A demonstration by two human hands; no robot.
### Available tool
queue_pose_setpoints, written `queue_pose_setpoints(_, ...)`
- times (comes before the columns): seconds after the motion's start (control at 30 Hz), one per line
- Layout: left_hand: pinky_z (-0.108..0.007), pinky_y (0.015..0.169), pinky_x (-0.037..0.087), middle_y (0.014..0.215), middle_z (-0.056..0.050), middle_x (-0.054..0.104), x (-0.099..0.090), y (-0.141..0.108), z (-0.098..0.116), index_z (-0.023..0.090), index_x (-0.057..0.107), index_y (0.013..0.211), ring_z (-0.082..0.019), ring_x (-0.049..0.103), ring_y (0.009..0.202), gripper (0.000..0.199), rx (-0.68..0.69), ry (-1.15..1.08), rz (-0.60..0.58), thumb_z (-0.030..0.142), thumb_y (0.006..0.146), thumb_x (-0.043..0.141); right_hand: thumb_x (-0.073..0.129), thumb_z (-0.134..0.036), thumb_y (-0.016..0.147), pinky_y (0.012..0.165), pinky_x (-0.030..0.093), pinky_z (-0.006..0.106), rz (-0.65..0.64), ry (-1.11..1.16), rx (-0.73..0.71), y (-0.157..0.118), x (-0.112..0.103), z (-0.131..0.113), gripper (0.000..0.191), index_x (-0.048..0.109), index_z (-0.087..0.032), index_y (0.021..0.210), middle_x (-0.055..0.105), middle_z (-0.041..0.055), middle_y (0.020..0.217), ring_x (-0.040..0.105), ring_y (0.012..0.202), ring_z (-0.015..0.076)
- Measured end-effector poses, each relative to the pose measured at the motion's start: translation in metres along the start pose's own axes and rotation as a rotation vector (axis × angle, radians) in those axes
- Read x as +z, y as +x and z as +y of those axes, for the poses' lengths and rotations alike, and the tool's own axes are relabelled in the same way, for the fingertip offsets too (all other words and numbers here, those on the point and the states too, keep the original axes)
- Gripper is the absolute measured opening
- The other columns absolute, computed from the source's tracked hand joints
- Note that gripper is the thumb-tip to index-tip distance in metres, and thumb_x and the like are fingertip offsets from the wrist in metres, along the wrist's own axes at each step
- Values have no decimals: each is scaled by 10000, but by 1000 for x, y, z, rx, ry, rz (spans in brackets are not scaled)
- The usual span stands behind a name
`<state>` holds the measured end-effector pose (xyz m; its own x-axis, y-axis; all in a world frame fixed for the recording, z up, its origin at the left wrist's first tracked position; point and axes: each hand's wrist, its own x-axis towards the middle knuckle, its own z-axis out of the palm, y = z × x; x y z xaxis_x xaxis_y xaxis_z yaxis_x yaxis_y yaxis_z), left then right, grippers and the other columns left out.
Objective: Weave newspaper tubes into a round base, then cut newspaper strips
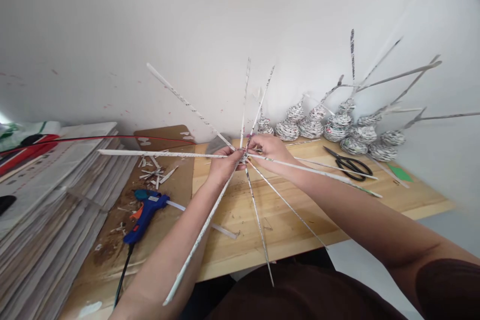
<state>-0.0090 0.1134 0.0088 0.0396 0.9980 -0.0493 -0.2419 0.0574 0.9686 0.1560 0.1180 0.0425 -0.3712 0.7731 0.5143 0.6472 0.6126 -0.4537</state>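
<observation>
Several rolled newspaper sticks (187, 105) fan out like wheel spokes from a small crossed centre, held above the wooden table. My left hand (224, 164) pinches that centre from the left, thumb on top. From the right, my right hand (268, 146) has its fingers closed at the same hub, touching the sticks where they meet. The hub itself is mostly covered by my fingers. Some sticks reach up toward the wall, one points left, and others run down toward my body and right across my forearm.
A blue glue gun (146, 216) lies left on stained cardboard (112, 245) beside paper scraps (157, 172). Stacked newspapers (75, 200) fill the far left. Black scissors (350, 165) and several woven paper figures (337, 127) stand along the right. The wooden table (300, 230) has a front edge near my body.
</observation>
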Motion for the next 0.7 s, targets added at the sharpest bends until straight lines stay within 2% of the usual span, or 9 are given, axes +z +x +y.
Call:
queue_pose_setpoints(0.1, -215, 529, 534, 767, -60, 726, 1, -1, 1, 126, 703, 769, -123, 649, 588, 323, -3, -32, -35, 330, 576, 862, 662, -204, 807, 633, 428, 240, -26, 96, 78, 0, 0, 5, 47, 692, -173, 787, 713, 23, 763, 640, 704, 152)
queue_pose_setpoints(0.2, -193, 552, 541, 771, -63, 732, 1, -2, 2, 118, 721, 788, -118, 664, 605, 329, -32, -58, -64, 293, 560, 881, 684, -267, 808, 604, 464, 239, -118, 253, 183, 2, -2, 13, 103, 708, -167, 813, 732, 27, 738, 673, 677, 162)
queue_pose_setpoints(0.33, -179, 572, 551, 757, -56, 729, 2, -5, 3, 117, 735, 775, -116, 674, 628, 307, -75, -83, -73, 245, 548, 897, 697, -272, 781, 682, 522, 269, -230, 406, 224, 4, -7, 21, 124, 727, -157, 816, 763, 58, 820, 713, 761, 191)
queue_pose_setpoints(0.53, -160, 567, 538, 785, -37, 721, 3, -7, 3, 124, 752, 795, -78, 649, 594, 266, -122, -95, -63, 206, 579, 882, 802, -353, 667, 714, 534, 270, -281, 640, 363, 4, -9, 19, 236, 718, -150, 751, 755, 56, 799, 703, 774, 183)
queue_pose_setpoints(0.6, -144, 535, 515, 777, -32, 718, 2, -6, 3, 126, 754, 813, -61, 626, 562, 288, -135, -104, -56, 191, 565, 886, 817, -403, 652, 628, 515, 239, -332, 667, 389, 4, -14, 15, 300, 728, -145, 776, 740, 44, 770, 674, 710, 157)
queue_pose_setpoints(0.7, -126, 481, 477, 782, -37, 721, 2, -5, 3, 128, 748, 813, -67, 630, 559, 317, -144, -135, -47, 165, 532, 891, 804, -426, 686, 468, 411, 184, -434, 657, 445, 4, -25, 11, 343, 746, -136, 861, 694, 18, 702, 573, 563, 95)
